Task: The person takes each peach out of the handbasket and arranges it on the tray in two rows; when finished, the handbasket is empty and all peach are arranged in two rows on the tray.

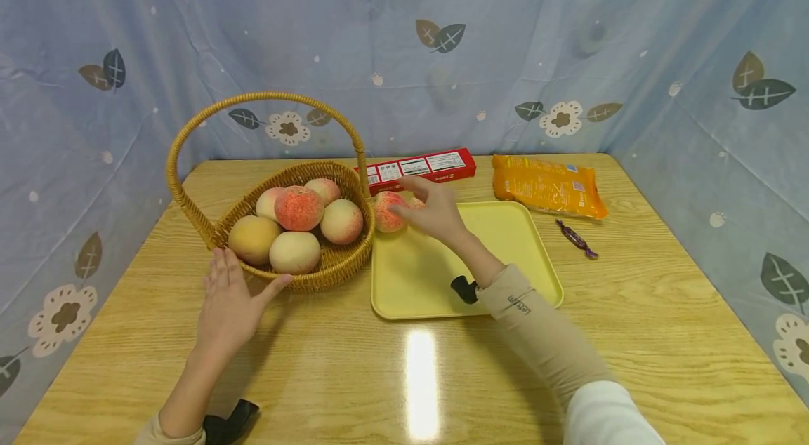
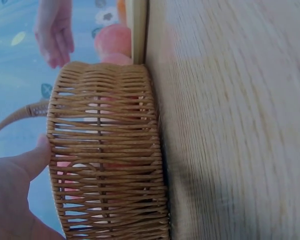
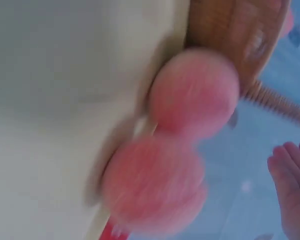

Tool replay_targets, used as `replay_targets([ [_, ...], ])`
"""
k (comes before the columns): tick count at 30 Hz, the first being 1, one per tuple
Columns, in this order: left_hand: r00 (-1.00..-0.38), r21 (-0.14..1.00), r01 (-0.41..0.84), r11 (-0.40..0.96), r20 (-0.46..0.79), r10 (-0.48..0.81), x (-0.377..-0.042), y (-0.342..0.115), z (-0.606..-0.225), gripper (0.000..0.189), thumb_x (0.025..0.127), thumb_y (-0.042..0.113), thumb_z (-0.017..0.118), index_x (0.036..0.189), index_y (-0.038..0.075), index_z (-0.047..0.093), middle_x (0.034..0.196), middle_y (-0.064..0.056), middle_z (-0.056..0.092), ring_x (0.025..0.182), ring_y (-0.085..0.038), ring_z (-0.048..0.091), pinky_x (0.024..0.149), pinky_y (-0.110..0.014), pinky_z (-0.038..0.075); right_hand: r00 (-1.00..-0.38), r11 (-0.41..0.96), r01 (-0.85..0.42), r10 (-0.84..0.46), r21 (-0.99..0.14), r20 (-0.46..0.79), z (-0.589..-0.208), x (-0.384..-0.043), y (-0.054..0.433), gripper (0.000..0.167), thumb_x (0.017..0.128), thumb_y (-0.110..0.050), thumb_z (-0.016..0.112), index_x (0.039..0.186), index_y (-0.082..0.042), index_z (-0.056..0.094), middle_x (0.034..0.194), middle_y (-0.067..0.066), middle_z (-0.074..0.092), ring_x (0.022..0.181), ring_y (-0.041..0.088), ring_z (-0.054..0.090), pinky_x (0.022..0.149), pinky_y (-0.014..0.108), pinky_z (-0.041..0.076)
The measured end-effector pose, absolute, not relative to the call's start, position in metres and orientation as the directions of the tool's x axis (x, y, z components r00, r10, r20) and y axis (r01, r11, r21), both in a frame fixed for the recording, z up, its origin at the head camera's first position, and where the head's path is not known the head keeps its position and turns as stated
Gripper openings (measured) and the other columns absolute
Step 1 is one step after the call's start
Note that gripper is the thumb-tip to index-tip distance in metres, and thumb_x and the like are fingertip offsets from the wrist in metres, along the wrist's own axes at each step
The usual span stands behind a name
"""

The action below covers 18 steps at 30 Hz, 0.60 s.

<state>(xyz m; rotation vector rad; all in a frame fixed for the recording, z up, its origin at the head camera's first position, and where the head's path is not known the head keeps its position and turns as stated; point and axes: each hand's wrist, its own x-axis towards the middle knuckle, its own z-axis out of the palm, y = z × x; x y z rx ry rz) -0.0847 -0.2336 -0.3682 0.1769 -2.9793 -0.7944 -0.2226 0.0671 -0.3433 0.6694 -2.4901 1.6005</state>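
A woven basket (image 1: 329, 283) with a tall arched handle holds several peaches (image 1: 299, 209). My left hand (image 1: 229, 308) rests at its near-left rim, fingers extended and the thumb touching the rim; the left wrist view shows that thumb (image 2: 32, 159) against the weave. Two more peaches (image 3: 152, 185) sit side by side at the far-left corner of the yellow tray (image 1: 404, 290), next to the basket. Just over them hovers my right hand (image 1: 436, 210), its fingers spread and loosely bent, with nothing held. It partly hides one peach in the head view.
Behind the tray lies a red box (image 1: 442, 164). An orange packet (image 1: 546, 185) stands to the right of it, with a purple-wrapped candy (image 1: 576, 239) in front. A blue patterned curtain (image 1: 404, 80) closes off the back and sides of the wooden table (image 1: 316, 375).
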Motion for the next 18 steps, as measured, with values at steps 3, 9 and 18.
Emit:
replay_targets([
  [3,-0.992,0.501,-0.092,0.861,0.03,-0.123,-0.084,-0.234,-0.369,0.113,0.092,0.065,0.048,0.145,-0.017,-0.009,0.151,-0.037,-0.015,0.14,-0.051,-0.01,0.113,-0.061,0.0,-0.883,0.312,-0.394,-0.39,-0.865,0.262,-0.341,-0.219,0.049,0.052,0.084,-0.012,0.077,0.128,0.007,0.059,0.127,0.023,0.061,0.12,0.034,0.057,0.1,0.036,0.048],
  [9,-0.992,0.493,-0.09,0.865,0.034,-0.122,-0.085,-0.234,-0.37,0.114,0.092,0.066,0.048,0.145,-0.018,-0.008,0.151,-0.037,-0.016,0.14,-0.053,-0.008,0.113,-0.062,0.001,-0.876,0.355,-0.276,-0.475,-0.893,0.082,-0.337,-0.223,0.01,0.062,0.086,-0.022,0.076,0.138,0.0,0.053,0.137,0.014,0.056,0.124,0.027,0.054,0.101,0.033,0.046],
  [18,-0.992,0.488,-0.095,0.868,0.032,-0.126,-0.085,-0.234,-0.37,0.115,0.091,0.067,0.047,0.145,-0.018,-0.008,0.151,-0.037,-0.015,0.14,-0.052,-0.009,0.113,-0.062,0.001,-0.925,0.363,-0.041,-0.366,-0.931,-0.101,-0.333,-0.236,-0.033,0.072,0.083,-0.027,0.079,0.144,-0.005,0.047,0.144,0.008,0.05,0.13,0.023,0.049,0.101,0.033,0.045],
])
